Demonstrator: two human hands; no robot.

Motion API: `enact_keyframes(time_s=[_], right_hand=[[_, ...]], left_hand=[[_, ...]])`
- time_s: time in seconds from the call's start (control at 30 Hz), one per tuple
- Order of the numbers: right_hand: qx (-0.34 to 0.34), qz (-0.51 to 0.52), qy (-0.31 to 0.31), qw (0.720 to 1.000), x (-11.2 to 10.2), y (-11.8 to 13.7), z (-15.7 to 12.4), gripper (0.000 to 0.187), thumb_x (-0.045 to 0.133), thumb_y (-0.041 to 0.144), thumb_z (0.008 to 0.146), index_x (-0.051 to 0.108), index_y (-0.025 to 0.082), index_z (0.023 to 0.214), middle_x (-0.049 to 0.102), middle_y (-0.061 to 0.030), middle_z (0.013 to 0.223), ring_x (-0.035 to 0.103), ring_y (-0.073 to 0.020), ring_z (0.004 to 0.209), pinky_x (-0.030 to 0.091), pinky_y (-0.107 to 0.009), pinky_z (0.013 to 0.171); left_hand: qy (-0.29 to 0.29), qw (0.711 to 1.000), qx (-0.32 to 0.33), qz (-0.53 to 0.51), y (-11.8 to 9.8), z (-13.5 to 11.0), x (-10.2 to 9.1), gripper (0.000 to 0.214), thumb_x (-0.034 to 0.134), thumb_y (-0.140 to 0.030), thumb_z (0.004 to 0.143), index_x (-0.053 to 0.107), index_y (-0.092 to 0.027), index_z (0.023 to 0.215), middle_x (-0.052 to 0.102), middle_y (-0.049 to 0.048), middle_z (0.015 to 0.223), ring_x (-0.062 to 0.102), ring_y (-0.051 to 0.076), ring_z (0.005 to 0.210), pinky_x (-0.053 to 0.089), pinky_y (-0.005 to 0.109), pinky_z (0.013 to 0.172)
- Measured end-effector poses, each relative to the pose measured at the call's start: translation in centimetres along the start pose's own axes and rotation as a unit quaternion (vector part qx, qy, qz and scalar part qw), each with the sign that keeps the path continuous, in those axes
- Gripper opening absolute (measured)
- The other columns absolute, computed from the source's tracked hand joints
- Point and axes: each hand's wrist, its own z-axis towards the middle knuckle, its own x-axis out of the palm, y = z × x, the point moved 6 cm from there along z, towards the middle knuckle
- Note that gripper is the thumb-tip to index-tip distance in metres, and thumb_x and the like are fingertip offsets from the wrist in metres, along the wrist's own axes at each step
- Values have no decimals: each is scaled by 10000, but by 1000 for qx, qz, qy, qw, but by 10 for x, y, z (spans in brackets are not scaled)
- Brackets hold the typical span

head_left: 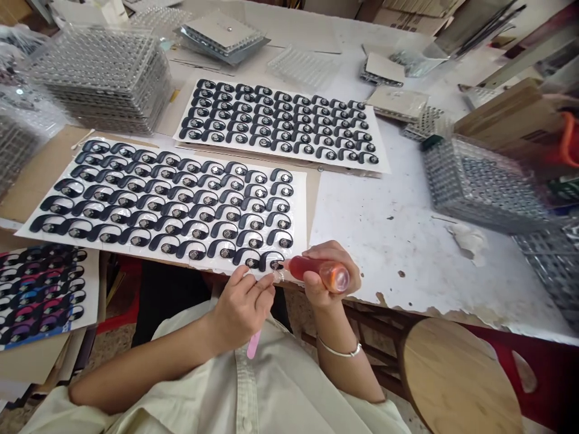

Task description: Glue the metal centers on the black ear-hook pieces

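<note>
My right hand [332,274] is wrapped round a small squeeze bottle [312,269] of red liquid. The bottle is tilted, its tip close to a black hook-shaped piece [272,260] at the near right corner of a white sheet [296,199]. Whether the tip touches that piece I cannot tell. My left hand [248,301] is closed at the sheet's near edge, its fingertips beside the same corner. A flat pink stick [254,345] sticks out below the left palm. Rows of similar black pieces with round silvery middles cover the sheet.
A second white sheet [382,150] of black pieces lies behind. Stacks of clear plastic trays stand at the left [104,78] and right [484,181]. A sheet of coloured pieces [40,295] is at lower left, a round wooden stool [456,374] at lower right.
</note>
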Motion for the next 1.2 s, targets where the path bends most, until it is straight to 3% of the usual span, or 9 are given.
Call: enact_keyframes(time_s=[0.27, 0.53, 0.73, 0.9, 1.2], right_hand=[[-6, -10, -22, 1000, -4, -2, -2, 274, 690, 363, 763, 582, 223, 972, 614, 2, 705, 536, -145, 534, 432, -288, 431], [2, -30, -35, 999, -6, 0, -1, 243, 654, 428, 788, 571, 222, 885, 586, 6, 657, 536, -148, 528, 434, -293, 426], [34, -50, -139, 988, -27, 5, -22, 313, 602, 532, 808, 569, 228, 873, 541, 5, 668, 547, -167, 576, 463, -327, 459], [40, -88, -168, 981, -28, 10, -48, 318, 602, 532, 811, 550, 236, 916, 518, 11, 681, 569, -178, 605, 488, -336, 475], [6, -67, -157, 985, -24, 9, -50, 281, 640, 427, 823, 565, 207, 981, 575, -2, 727, 581, -173, 642, 501, -328, 499]], left_hand=[[11, 1000, 12, 4, 0, 2, -2, 140, 509, -28, 888, 614, -105, 837, 724, 127, 954, 556, 148, 627, 493, 381, 745], [8, 1000, 8, 0, 0, 1, -1, 135, 507, -27, 878, 608, -116, 868, 724, 126, 963, 572, 154, 634, 507, 391, 750], [0, 1000, -3, -18, 3, 0, -1, 120, 514, -13, 876, 591, -105, 882, 729, 114, 959, 575, 147, 625, 500, 400, 778], [8, 999, -4, -33, 5, -4, 1, 118, 512, -13, 874, 580, -99, 919, 724, 129, 983, 584, 155, 643, 487, 412, 785], [-8, 999, -5, -34, 5, -1, 0, 110, 523, -27, 876, 577, -119, 904, 730, 114, 943, 580, 145, 614, 485, 391, 774]])
